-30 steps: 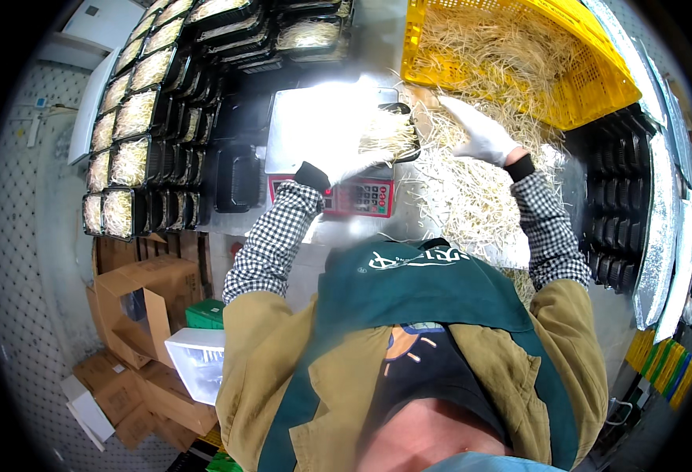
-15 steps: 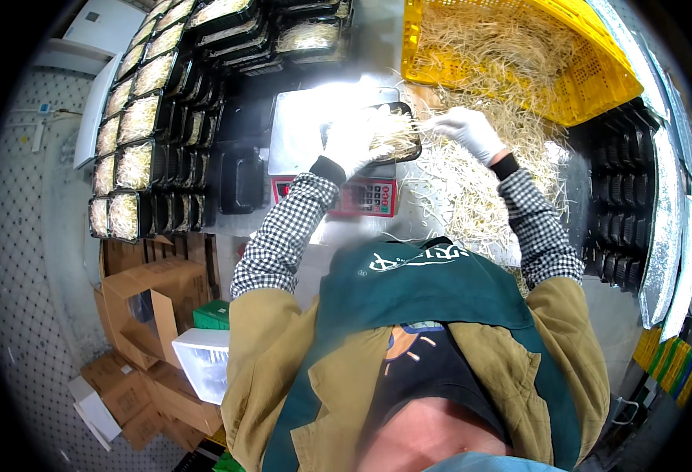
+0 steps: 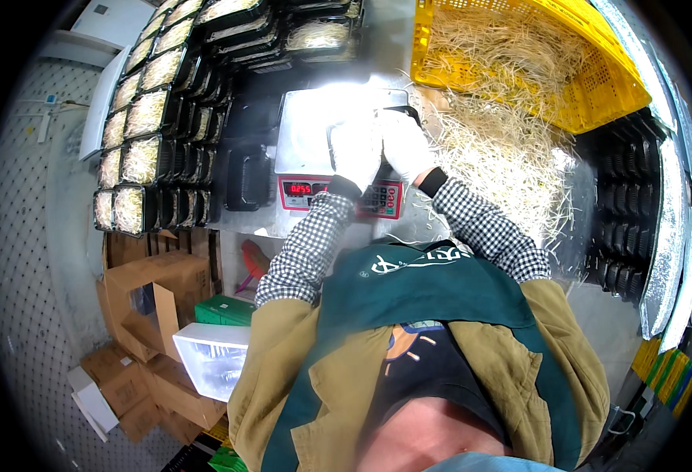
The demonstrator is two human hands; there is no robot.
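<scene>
My left hand (image 3: 357, 149) and my right hand (image 3: 405, 146), both in white gloves, are side by side over a black plastic tray (image 3: 413, 115). The tray rests on a weighing scale (image 3: 302, 138) with a silver plate and a red front panel. Only part of the tray's dark rim shows past my gloves. Strong glare washes out my fingers, so their shape and anything under them cannot be made out. Just right of the scale, a heap of pale bean sprouts (image 3: 503, 177) is spread over the table.
A yellow crate (image 3: 625, 98) at the back right holds more sprouts. Filled trays (image 3: 143, 161) are stacked at the left, with an empty black tray (image 3: 247, 177) beside the scale. Nested black trays (image 3: 625, 193) stand at the right. Cardboard boxes (image 3: 188, 275) sit lower left.
My right hand has moved left from the edge of the sprout heap to the tray, beside my left hand. The sprouts that showed in the tray are now covered by my gloves.
</scene>
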